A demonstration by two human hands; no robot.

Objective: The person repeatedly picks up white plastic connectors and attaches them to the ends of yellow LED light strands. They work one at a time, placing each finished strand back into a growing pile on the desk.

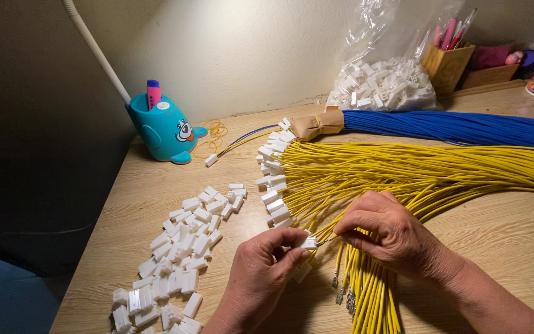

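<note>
Cut off and hidden parts

The yellow wires [428,173] and blue wires [465,127] run off the right edge; the right hand [387,232] hides its wire's end; the connector pile [174,260] leaves the frame's bottom.

A wooden table [502,235] stands against a lamplit cream wall [248,55].

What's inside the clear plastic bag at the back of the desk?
The clear plastic bag holds a heap of small white plastic connector housings, like the loose ones by the left hand. Anything buried under the heap is hidden.
</note>
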